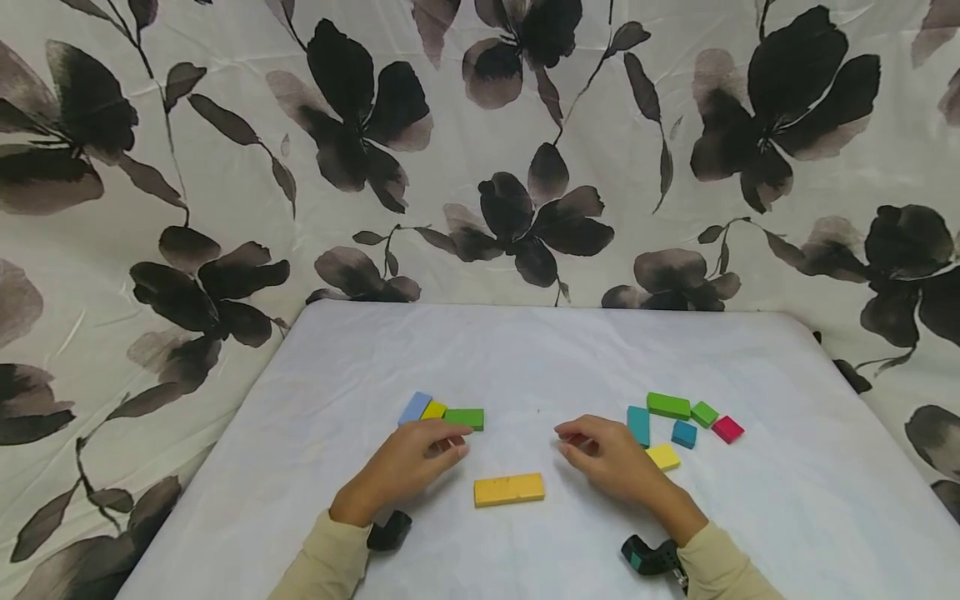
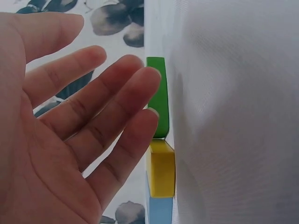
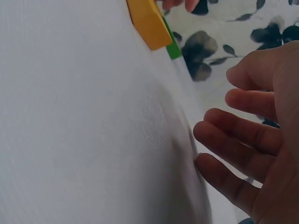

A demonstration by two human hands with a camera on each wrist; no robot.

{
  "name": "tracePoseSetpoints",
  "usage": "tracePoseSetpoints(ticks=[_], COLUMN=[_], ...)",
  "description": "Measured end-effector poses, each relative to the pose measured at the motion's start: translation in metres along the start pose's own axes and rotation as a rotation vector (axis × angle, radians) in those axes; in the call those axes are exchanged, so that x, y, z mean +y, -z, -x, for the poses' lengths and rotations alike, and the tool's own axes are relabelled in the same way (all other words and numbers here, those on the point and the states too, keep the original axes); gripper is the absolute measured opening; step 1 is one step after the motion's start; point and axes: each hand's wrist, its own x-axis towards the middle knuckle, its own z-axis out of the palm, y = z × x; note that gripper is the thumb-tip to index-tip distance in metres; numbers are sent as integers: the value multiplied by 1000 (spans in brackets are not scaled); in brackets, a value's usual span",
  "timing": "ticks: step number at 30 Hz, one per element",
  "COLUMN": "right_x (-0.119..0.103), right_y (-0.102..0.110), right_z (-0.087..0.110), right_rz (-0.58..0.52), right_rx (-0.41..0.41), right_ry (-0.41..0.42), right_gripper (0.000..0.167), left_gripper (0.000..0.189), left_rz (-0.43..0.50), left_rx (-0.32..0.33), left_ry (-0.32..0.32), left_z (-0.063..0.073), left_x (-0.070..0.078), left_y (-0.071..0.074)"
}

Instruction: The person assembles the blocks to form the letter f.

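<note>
My left hand [image 1: 411, 460] hovers beside a green block [image 1: 465, 418], its fingers loosely bent and nothing held. In the left wrist view the fingertips overlap that green block [image 2: 160, 98], with a yellow block [image 2: 162, 172] and a light blue block [image 2: 160, 210] in line with it. My right hand [image 1: 617, 460] holds nothing, its fingers relaxed and spread in the right wrist view. Between the hands, nearer the body, lies an orange-yellow block [image 1: 508, 490]. Close by the right hand is a yellow block [image 1: 663, 456], partly hidden by it.
Right of the right hand lie a teal block [image 1: 638, 427], a long green block [image 1: 668, 406], a small green block [image 1: 704, 414], a blue block [image 1: 684, 434] and a red block [image 1: 727, 429]. A white cloth covers the table [image 1: 525, 358]; flowered fabric [image 1: 450, 183] hangs behind.
</note>
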Motion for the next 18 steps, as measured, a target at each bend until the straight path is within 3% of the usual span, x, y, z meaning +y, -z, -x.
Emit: tracePoseSetpoints(ticks=[5,18], right_x=[-3,-10], right_y=[-6,-9], right_z=[4,5], right_rz=[-89,-164], right_rx=[-60,-105], right_ry=[-58,-46], right_gripper=[26,25], left_gripper=[32,34], left_rz=[46,125], left_rx=[-61,-101], left_ry=[21,69], left_z=[1,0], left_x=[0,-1], left_y=[-2,-3])
